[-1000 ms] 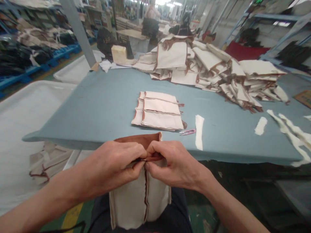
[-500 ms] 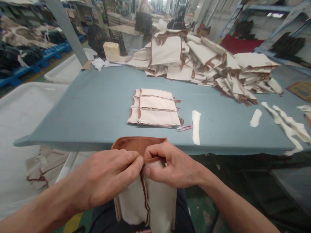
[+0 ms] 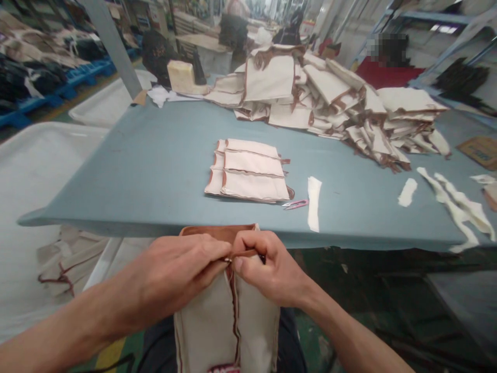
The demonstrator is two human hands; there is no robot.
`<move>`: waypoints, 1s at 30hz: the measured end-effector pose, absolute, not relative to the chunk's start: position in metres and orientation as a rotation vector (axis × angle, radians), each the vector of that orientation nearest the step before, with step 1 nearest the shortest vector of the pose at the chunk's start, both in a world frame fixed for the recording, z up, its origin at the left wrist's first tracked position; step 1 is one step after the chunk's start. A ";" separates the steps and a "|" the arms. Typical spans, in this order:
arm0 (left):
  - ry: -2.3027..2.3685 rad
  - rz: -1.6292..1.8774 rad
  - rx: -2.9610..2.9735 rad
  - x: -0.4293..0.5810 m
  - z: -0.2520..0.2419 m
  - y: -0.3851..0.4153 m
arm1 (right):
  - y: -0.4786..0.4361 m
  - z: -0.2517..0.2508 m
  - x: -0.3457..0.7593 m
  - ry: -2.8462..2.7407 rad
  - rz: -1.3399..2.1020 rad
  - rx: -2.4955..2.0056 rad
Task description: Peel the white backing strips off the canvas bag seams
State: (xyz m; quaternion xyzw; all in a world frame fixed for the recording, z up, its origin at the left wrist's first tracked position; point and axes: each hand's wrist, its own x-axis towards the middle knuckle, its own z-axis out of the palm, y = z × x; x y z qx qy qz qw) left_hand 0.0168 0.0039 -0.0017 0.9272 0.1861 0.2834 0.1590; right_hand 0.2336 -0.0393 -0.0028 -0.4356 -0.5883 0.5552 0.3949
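A cream canvas bag (image 3: 217,326) with brown trim stands on my lap, its brown-lined mouth facing the table. My left hand (image 3: 176,272) and my right hand (image 3: 262,267) meet at the bag's near rim. Both are closed in a pinch on the brown edge binding, thumbs and forefingers touching at the centre seam. A small metal piece shows between the fingertips. The bag's lower part runs out of view at the bottom.
A grey-blue table (image 3: 155,171) lies ahead. On it are a flat stack of folded bags (image 3: 250,171), pink thread snips (image 3: 295,204), white fabric strips (image 3: 313,202) and a large heap of bags (image 3: 330,98). White bins (image 3: 39,171) stand at the left.
The bag's mouth has narrowed and my fingers have shifted slightly along the rim. The camera view has tilted a little; the hands stay pinched at the same seam.
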 end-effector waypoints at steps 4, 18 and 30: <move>0.592 0.543 2.471 0.011 0.015 0.007 | -0.044 0.007 0.234 -1.733 1.112 -1.086; 0.421 0.821 2.880 0.013 -0.012 0.010 | -0.043 -0.010 0.236 -1.893 0.784 -1.101; 0.462 0.356 2.407 0.014 0.023 0.016 | -0.051 0.008 0.243 -2.260 0.432 -0.986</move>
